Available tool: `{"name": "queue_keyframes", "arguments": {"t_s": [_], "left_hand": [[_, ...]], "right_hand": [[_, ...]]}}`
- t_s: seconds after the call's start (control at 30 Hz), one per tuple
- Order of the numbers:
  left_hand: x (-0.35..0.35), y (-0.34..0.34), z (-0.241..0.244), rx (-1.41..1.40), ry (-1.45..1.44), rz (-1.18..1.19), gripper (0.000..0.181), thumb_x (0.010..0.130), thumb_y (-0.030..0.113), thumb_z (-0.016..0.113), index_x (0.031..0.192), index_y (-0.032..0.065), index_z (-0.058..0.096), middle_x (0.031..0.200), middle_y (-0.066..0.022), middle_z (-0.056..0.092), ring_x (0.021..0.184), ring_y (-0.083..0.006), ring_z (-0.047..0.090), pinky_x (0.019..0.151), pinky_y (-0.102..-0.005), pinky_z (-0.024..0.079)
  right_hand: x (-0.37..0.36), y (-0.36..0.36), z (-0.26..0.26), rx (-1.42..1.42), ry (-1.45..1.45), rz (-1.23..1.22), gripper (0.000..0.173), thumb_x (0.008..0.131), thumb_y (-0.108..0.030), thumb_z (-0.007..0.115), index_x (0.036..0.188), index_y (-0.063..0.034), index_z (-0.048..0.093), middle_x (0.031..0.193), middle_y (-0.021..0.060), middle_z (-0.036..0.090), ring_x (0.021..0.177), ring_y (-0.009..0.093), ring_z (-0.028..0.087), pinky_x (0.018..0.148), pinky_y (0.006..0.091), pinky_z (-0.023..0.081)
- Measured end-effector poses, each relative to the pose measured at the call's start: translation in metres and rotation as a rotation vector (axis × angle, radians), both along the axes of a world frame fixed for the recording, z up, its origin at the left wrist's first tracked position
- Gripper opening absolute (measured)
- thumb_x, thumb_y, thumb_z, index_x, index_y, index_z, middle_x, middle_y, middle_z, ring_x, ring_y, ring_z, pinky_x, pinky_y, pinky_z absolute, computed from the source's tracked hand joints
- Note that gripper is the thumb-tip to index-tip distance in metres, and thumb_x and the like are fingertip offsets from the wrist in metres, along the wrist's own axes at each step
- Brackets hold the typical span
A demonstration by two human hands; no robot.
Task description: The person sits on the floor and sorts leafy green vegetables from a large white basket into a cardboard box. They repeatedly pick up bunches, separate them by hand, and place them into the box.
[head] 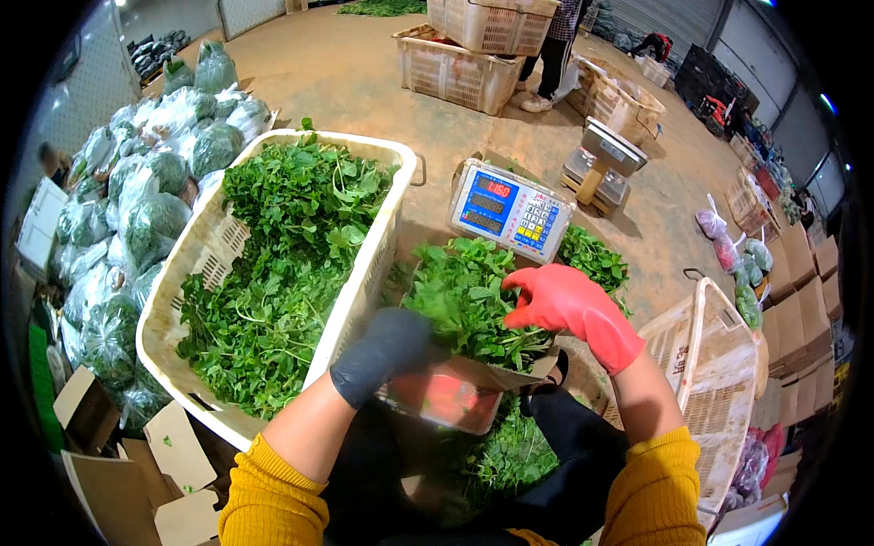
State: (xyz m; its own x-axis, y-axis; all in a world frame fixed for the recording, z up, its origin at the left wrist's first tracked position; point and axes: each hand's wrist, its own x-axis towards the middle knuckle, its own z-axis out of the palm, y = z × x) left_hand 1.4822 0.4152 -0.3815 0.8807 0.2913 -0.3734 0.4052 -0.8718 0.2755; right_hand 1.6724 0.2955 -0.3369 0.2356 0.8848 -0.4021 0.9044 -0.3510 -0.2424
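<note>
My right hand (570,304), in a red rubber glove, is at the right side of a pile of leafy green sprigs (464,286), thumb and fingers apart and nothing visible between them. My left hand (392,351), in a dark glove, is blurred by motion at the pile's lower left; whether it grips any sprigs is unclear. The pile rests on cardboard over a digital weighing scale, mostly hidden beneath. Behind it stands the scale's display panel (512,210), with red digits lit and a keypad. On my left, a large cream plastic crate (403,198) holds more greens (293,232).
Filled plastic bags (157,225) are heaped beyond the crate. Opened cardboard boxes (181,443) lie at lower left. A tilted crate (720,382) is at right. Loose greens (515,443) lie between my legs. A second scale (604,160), stacked crates (457,68) and a person (550,58) are ahead.
</note>
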Motion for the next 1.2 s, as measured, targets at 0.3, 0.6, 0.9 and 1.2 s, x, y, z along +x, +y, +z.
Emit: {"name": "queue_keyframes", "arguments": {"t_s": [0.3,0.6,0.9,1.2], "left_hand": [[0.074,0.015,-0.089,0.154,0.115,-0.035,0.025,0.083,0.027,0.047,0.091,0.0128,0.067,0.095,-0.0092,0.064,0.088,-0.0251,0.062,0.072,-0.0375,0.049],[0.067,0.027,-0.115,-0.096,0.222,-0.215,0.034,0.079,0.035,0.050,0.093,0.0077,0.064,0.097,-0.0138,0.061,0.089,-0.0288,0.060,0.077,-0.0390,0.047],[0.067,0.092,-0.049,0.016,-0.202,0.418,0.050,0.075,0.045,0.057,0.101,0.0016,0.059,0.094,-0.0205,0.062,0.088,-0.0324,0.059,0.079,-0.0377,0.046],[0.087,0.095,-0.100,0.022,-0.591,0.506,0.034,0.064,0.023,0.070,0.092,0.0070,0.063,0.087,-0.0187,0.063,0.086,-0.0317,0.061,0.076,-0.0388,0.047]], "right_hand": [[-0.029,0.026,-0.117,-0.240,-0.107,0.003,0.091,0.066,-0.038,0.064,0.132,0.0051,0.019,0.088,0.0177,0.061,0.080,0.034,0.060,0.064,0.0402,0.047],[-0.029,0.020,-0.159,-0.245,0.066,-0.011,0.083,0.069,-0.031,0.061,0.132,0.0041,0.019,0.090,0.0176,0.061,0.080,0.032,0.060,0.066,0.0383,0.048],[0.003,-0.024,-0.025,0.220,0.477,-0.580,0.035,0.081,-0.022,0.056,0.109,-0.0021,0.056,0.074,0.0102,0.063,0.060,0.013,0.060,0.055,0.0264,0.048],[0.005,-0.067,-0.035,0.514,0.713,-0.729,0.028,0.084,-0.017,0.055,0.108,-0.0030,0.057,0.075,0.0086,0.064,0.063,0.012,0.060,0.058,0.0233,0.047]]}}
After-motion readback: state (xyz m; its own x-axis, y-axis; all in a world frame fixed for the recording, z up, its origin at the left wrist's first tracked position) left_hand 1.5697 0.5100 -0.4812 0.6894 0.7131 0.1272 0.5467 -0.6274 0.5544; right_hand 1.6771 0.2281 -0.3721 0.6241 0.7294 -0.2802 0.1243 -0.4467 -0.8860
